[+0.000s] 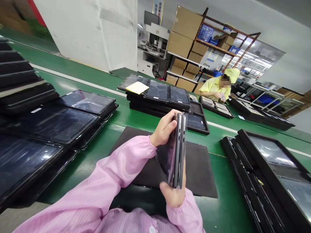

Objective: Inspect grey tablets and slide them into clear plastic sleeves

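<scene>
Two thin tablets (178, 152) are held upright on edge, face to face, their port edges turned toward me. The far end is gripped by my left hand (164, 129), its thumb against the dark screen side. My right hand (173, 194) is wrapped round the near end from below, with part of its fingers hidden behind the tablets. Both hands are closed on the pair. Below them a black mat (196, 168) lies on the green table (89, 168).
Stacked black trays with tablets stand left (65, 124), ahead (155, 94) and right (274, 168). A yellow note (137, 87) lies on the stack ahead. Across the table, a person in yellow (217, 85) works beside a tray of small items (216, 106). Shelving (194, 58) with cartons stands behind.
</scene>
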`<state>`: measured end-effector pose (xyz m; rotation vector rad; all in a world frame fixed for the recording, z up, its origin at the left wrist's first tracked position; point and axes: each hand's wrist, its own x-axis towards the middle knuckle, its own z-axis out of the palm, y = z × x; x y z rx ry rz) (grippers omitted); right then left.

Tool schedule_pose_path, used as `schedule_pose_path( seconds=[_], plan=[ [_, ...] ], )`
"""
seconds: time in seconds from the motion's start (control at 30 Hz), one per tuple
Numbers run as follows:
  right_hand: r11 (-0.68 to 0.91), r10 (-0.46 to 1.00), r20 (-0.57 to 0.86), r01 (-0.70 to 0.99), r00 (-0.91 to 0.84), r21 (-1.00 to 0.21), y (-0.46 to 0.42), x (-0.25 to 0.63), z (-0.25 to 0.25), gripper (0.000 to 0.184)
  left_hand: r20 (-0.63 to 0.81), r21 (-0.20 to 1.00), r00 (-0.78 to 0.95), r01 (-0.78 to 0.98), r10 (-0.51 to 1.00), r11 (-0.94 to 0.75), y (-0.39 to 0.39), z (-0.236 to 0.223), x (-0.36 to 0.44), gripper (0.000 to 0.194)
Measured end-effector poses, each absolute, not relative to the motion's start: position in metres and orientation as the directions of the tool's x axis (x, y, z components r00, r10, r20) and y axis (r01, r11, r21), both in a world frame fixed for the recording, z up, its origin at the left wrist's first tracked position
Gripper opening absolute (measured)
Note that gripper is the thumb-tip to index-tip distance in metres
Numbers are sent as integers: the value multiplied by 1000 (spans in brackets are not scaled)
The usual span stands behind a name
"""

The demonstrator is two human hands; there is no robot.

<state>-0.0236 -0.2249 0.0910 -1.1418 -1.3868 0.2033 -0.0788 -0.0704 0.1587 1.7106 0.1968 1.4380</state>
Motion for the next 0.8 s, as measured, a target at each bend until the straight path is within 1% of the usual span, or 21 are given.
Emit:
schedule_pose_path(
  seconds=[0.07, 0.1, 0.17, 0.27, 0.33, 0.43, 0.57, 0.8],
  plan=[
    [601, 663, 706, 384, 251, -701, -236, -23, 104, 77, 724, 689, 345, -387, 597, -613, -73, 160, -79, 61],
    [621, 660, 704, 339, 260, -707, -241, -23, 109, 73, 723, 691, 359, -383, 590, -614, -74, 160, -79, 61],
    [593, 691, 659, 289, 296, -752, -248, -22, 117, 63, 727, 686, 377, -379, 573, -621, -77, 160, -79, 62],
    [529, 726, 595, 274, 344, -803, -255, -21, 124, 45, 745, 666, 385, -374, 545, -646, -81, 158, -79, 62],
    [501, 731, 576, 286, 366, -817, -256, -22, 127, 40, 761, 646, 380, -371, 525, -667, -82, 157, -80, 61],
    [490, 732, 575, 304, 366, -817, -256, -25, 130, 41, 780, 622, 379, -383, 498, -683, -83, 157, -82, 59],
    [491, 733, 580, 313, 356, -813, -257, -28, 132, 43, 769, 634, 394, -378, 503, -674, -84, 159, -84, 60],
    [442, 726, 558, 350, 402, -826, -258, -32, 128, 46, 787, 609, 394, -380, 474, -696, -87, 158, -86, 58]
  ],
)
